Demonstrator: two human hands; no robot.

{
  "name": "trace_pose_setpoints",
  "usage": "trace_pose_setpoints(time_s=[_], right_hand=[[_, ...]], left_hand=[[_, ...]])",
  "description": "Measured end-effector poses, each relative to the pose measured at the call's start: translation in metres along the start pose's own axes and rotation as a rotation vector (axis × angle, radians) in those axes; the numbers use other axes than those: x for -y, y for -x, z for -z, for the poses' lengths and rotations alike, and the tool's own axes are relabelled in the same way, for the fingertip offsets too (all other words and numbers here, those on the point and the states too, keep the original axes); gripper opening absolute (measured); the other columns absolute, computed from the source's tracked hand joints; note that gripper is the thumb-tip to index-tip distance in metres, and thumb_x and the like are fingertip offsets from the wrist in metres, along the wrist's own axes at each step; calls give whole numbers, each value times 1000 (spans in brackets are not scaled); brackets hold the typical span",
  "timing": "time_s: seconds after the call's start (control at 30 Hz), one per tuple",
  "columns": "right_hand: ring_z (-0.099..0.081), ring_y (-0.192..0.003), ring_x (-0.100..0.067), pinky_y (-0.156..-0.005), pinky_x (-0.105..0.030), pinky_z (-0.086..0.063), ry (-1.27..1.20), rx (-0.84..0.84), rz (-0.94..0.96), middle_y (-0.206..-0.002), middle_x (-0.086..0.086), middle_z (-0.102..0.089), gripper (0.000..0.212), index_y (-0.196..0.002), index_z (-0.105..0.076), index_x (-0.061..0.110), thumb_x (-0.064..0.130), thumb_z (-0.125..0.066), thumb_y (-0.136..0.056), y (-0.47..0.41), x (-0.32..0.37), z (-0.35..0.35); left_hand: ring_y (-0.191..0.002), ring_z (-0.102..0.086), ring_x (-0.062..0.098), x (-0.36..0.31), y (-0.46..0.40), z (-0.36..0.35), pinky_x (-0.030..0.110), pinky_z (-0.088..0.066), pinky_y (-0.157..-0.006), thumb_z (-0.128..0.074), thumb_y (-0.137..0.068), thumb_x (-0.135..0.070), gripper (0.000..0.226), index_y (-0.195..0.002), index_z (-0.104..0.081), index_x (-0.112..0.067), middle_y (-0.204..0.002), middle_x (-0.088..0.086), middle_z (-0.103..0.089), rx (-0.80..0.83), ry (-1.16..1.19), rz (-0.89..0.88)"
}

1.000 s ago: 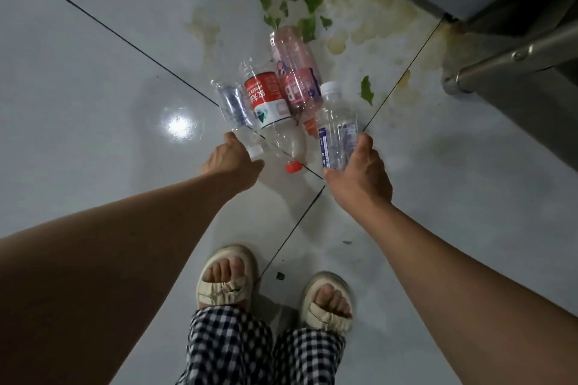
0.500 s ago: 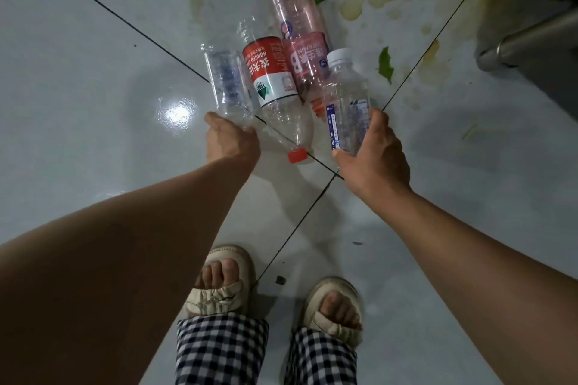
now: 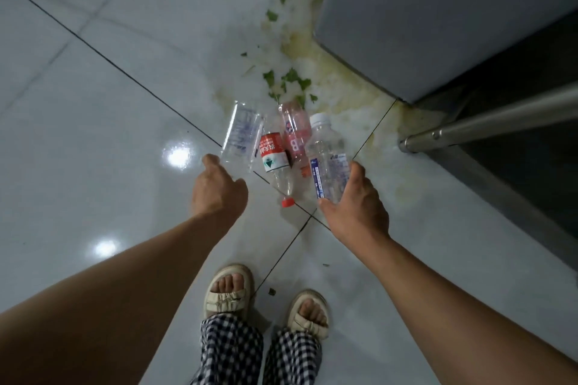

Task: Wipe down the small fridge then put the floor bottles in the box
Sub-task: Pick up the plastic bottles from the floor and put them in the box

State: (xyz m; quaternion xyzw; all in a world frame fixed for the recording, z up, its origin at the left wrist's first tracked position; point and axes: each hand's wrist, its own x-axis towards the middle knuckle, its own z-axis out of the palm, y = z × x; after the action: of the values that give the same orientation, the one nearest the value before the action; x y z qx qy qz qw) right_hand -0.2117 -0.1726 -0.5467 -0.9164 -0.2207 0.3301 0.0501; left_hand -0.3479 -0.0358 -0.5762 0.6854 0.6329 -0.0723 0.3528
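My left hand (image 3: 217, 189) grips the neck end of a clear bottle with blue print (image 3: 240, 136), raised off the tiles. My right hand (image 3: 355, 206) holds a clear white-capped bottle (image 3: 328, 159) by its lower part. Between them a red-labelled bottle (image 3: 275, 155) with a red cap and a pink bottle (image 3: 295, 133) lie on the white tiled floor (image 3: 109, 134). The grey fridge (image 3: 438, 9) stands at the upper right. No box is in view.
Green leaf scraps (image 3: 291, 81) and yellowish stains (image 3: 350, 94) mark the floor beside the fridge corner. A steel bar (image 3: 488, 125) juts out low on the right above a dark area. My sandalled feet (image 3: 231, 287) stand below the bottles.
Both hands have lifted with their bottles and the view has pulled back and upward, bringing the fridge side into sight. The red-labelled and pink bottles stay on the floor.
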Motion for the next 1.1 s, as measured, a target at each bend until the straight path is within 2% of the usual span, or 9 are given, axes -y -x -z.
trace_pose_setpoints(time_s=[0.17, 0.33, 0.43, 0.57, 0.63, 0.73, 0.8, 1.0, 1.1], right_hand=[[-54, -110, -25, -71, -29, -37, -38, -61, 24, -132, -8, -48, 81, -144, -16, 19, 37, -66, -84, 45, 31, 92], [-53, -114, -27, -72, -30, -37, -81, -139, 38, -131, -8, -51, 77, -142, -20, 19, 35, -67, -82, 95, 52, 183], [-54, -113, -28, -77, -33, -43, -104, -187, 71, -131, -7, -51, 76, -142, -23, 19, 33, -66, -82, 129, 60, 231], [-58, -107, -29, -79, -33, -46, -110, -250, 112, -127, -9, -55, 72, -138, -27, 19, 33, -68, -81, 173, 64, 286], [-58, -106, -28, -73, -30, -40, -94, -280, 125, -127, -8, -55, 73, -138, -27, 20, 36, -69, -81, 195, 64, 311], [-60, -105, -25, -70, -27, -36, -84, -335, 150, -128, -6, -54, 74, -139, -27, 20, 38, -70, -81, 225, 62, 342], [-60, -105, -26, -70, -28, -37, -84, -359, 148, -127, -6, -55, 74, -138, -28, 21, 38, -70, -80, 242, 61, 359], [-60, -100, -24, -67, -25, -35, -77, -439, 134, -120, -5, -58, 66, -135, -31, 23, 36, -65, -80, 286, 55, 397], [-61, -99, -24, -66, -25, -36, -84, -478, 125, -119, -4, -59, 63, -132, -33, 22, 34, -66, -79, 305, 52, 403]], left_hand=[[-87, -53, 38, -61, 43, 89, 36, -37, -69, -53, -86, -16, 43, -124, -36, -8, -101, 19, -59, 5, -96, -115], [-93, -57, 37, -121, 94, 168, 36, -40, -71, -51, -86, -18, 46, -129, -35, -14, -108, 16, -62, -41, -172, -200], [-99, -58, 36, -150, 133, 208, 34, -37, -71, -49, -87, -17, 46, -131, -35, -16, -113, 15, -62, -86, -199, -271], [-89, -58, 31, -184, 187, 254, 33, -37, -68, -49, -88, -14, 45, -131, -36, -15, -110, 13, -63, -144, -188, -380], [-83, -55, 27, -197, 213, 274, 33, -38, -68, -50, -89, -16, 43, -130, -37, -15, -109, 13, -63, -164, -167, -414], [-94, -59, 28, -214, 249, 300, 32, -38, -71, -50, -91, -18, 42, -131, -38, -14, -115, 12, -62, -187, -152, -486], [-94, -58, 25, -221, 269, 315, 29, -37, -69, -51, -92, -19, 41, -131, -39, -13, -115, 11, -61, -198, -165, -542], [-72, -48, 15, -249, 310, 353, 22, -32, -54, -51, -93, -22, 31, -121, -42, -10, -96, 8, -60, -206, -202, -667], [-71, -50, 17, -262, 318, 366, 28, -37, -60, -52, -92, -22, 23, -111, -43, -12, -92, 7, -58, -201, -228, -745]])
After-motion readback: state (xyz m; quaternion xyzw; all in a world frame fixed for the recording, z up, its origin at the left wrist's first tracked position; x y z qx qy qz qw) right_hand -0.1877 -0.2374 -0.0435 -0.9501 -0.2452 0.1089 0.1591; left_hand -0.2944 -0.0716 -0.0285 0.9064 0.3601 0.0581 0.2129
